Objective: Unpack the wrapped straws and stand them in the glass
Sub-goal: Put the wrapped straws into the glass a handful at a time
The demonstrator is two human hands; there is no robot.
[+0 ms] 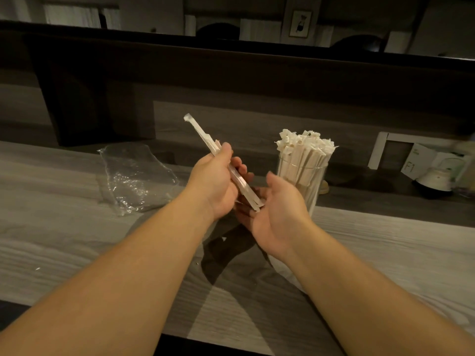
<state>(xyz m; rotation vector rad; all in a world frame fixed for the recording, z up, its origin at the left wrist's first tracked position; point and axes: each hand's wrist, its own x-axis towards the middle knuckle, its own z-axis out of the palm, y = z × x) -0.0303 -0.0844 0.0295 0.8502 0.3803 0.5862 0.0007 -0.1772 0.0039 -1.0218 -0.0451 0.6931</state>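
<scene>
Left hand (pixel 214 181) grips a few wrapped straws (pixel 221 160) mid-length above the counter (pixel 77 240), just left of the full glass (pixel 302 181). Right hand (pixel 277 211) is open, cupped under their near ends. Long axis is diagonal: near ends low toward the person, far tips up and away-left. Square the ends in the palm, tip upright, then drop into the glass.
</scene>
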